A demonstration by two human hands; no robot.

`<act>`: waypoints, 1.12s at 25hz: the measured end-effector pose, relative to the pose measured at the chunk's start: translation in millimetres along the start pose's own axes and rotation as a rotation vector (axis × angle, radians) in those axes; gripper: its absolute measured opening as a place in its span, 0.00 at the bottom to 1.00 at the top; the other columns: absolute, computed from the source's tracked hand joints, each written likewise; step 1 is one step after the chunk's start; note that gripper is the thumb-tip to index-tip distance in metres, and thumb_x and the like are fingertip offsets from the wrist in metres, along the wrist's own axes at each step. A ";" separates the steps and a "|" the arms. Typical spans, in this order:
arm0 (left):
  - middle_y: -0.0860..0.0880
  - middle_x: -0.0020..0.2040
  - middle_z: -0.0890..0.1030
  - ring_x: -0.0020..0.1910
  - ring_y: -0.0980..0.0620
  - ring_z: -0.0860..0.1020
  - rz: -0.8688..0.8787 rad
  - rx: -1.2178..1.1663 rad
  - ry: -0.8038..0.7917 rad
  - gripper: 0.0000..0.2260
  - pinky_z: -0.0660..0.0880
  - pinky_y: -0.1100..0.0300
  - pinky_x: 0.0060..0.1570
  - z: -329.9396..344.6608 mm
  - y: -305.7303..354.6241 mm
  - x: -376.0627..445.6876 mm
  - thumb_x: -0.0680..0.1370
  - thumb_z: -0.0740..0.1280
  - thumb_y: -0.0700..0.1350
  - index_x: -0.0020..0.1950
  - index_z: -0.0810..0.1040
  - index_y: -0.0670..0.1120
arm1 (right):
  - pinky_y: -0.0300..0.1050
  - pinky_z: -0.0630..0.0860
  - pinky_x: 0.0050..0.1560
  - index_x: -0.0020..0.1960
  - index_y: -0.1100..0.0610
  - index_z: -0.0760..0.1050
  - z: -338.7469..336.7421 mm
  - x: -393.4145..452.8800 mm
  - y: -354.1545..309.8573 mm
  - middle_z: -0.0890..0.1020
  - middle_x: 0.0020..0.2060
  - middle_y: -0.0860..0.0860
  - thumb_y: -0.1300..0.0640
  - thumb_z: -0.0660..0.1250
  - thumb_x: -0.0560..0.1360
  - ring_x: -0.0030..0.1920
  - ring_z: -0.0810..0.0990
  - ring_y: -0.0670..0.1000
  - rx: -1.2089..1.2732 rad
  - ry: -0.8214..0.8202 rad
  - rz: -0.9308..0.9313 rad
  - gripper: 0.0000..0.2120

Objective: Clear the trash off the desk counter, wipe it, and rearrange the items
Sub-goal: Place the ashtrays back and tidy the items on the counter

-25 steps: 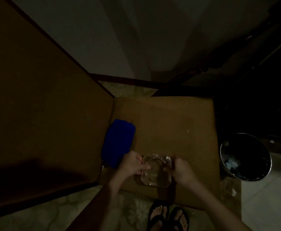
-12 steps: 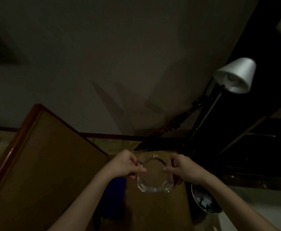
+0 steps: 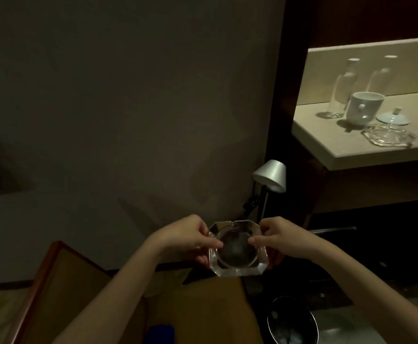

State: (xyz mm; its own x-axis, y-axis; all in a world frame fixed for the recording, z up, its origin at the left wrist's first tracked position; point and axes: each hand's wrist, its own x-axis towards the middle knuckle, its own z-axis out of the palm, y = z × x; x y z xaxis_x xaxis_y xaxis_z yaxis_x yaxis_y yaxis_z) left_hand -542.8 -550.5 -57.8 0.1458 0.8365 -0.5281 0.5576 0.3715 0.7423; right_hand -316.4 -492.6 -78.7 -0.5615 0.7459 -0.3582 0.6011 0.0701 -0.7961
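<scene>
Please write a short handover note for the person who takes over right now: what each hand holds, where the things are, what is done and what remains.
Left hand and right hand: both grip the glass ashtray by opposite sides, held in the air.
Lit counter, upper right: two glass bottles, a white cup, a lid and a second glass ashtray.
Bin, lower right: some trash inside.
Blue object, bottom edge.
Done: cannot tell whether the counter is wiped.
Left: probably set this ashtray on the counter and arrange the items.
</scene>
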 end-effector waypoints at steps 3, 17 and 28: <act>0.45 0.34 0.82 0.30 0.55 0.81 0.027 0.027 0.002 0.08 0.79 0.65 0.34 3.4 36.7 -1.5 0.75 0.71 0.45 0.43 0.77 0.40 | 0.41 0.79 0.31 0.53 0.69 0.72 -27.4 -21.9 -5.1 0.81 0.37 0.59 0.55 0.68 0.75 0.31 0.82 0.53 0.057 0.034 -0.007 0.17; 0.40 0.37 0.81 0.29 0.54 0.81 0.098 0.086 0.028 0.10 0.77 0.65 0.31 111.0 226.9 91.5 0.75 0.71 0.44 0.46 0.77 0.37 | 0.40 0.78 0.29 0.40 0.60 0.72 -236.2 -94.2 76.1 0.78 0.27 0.54 0.57 0.67 0.77 0.26 0.80 0.51 0.041 0.067 -0.040 0.09; 0.46 0.29 0.81 0.31 0.52 0.83 0.182 0.138 -0.053 0.11 0.78 0.67 0.32 155.0 344.9 185.6 0.74 0.73 0.44 0.34 0.77 0.42 | 0.36 0.76 0.27 0.40 0.61 0.79 -356.2 -112.2 138.1 0.79 0.26 0.54 0.55 0.68 0.76 0.27 0.82 0.49 0.006 0.232 0.010 0.10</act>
State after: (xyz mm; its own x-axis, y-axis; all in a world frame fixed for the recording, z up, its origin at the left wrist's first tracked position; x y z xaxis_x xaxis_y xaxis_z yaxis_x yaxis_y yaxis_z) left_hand -196.8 -329.5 36.3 0.2948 0.8612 -0.4140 0.6243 0.1544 0.7657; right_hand 32.2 -330.7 25.3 -0.4095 0.8788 -0.2451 0.6024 0.0587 -0.7960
